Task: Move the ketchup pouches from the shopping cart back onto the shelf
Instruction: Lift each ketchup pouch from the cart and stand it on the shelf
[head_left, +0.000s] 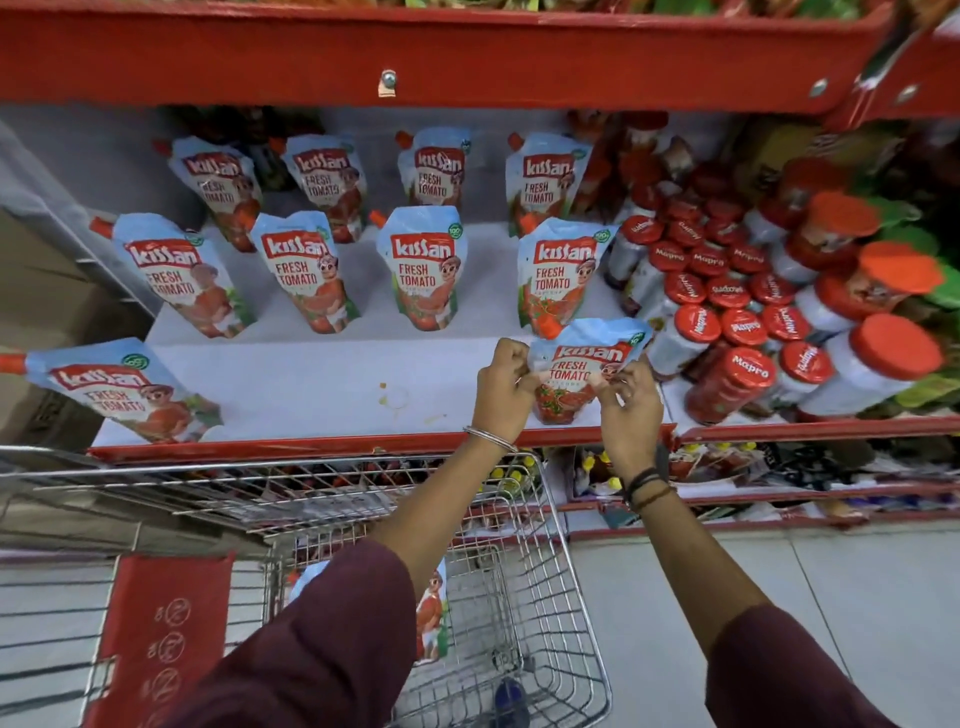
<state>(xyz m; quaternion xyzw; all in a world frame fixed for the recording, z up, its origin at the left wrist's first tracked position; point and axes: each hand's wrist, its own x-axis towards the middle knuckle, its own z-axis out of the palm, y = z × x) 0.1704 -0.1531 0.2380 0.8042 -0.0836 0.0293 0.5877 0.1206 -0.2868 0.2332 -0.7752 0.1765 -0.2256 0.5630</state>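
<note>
Ketchup pouch (582, 371), a Kissan Fresh Tomato one, is being held upright near the front edge of the shelf (322, 384), toward its right end, with its base down on or just above the white surface, can't quite tell which. Both hands are on it: the left hand (505, 392) has its fingers curled in, pinching the pouch's upper left edge, and the right hand (628, 410) pinches the right side of it with fingertips bunched together. Left wrist has a thin metal bangle (491, 438), right wrist has some dark bands (647, 488), and both arms come out of maroon sleeves (322, 644). Behind the held pouch there are two rows of four matching pouches (421, 267) standing on the shelf, and one more pouch (119, 389) sits alone at the front left corner, leaning left. Just beside the held pouch on the right is a packed block of red-lidded Mapro jars (727, 312), with bigger orange-capped jars (883, 280) further right. A few small stains (387, 397) show on the bare middle of the shelf. Below the red front lip sits the wire shopping cart (519, 597), and one more ketchup pouch (431, 613) is still lying in it, partly hidden by the left arm.
</note>
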